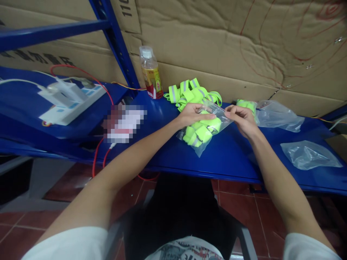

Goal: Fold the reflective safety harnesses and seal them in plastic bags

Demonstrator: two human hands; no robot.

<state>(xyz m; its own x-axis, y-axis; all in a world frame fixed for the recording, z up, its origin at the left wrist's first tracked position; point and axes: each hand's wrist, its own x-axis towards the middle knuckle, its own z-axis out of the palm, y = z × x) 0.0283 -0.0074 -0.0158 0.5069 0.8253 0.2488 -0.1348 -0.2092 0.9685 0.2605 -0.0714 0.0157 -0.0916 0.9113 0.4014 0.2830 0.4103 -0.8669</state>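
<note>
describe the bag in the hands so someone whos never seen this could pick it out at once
Find the blue table and look near its middle, in front of the heap of neon straps. The clear bag there shows folded neon strapping inside. Unlike the bags lying farther right, it is held by the left hand and right hand.

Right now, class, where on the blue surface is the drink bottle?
In the head view, the drink bottle stands left of centre at the back of the blue surface, before the cardboard and immediately left of the neon-yellow strap pile.
</note>
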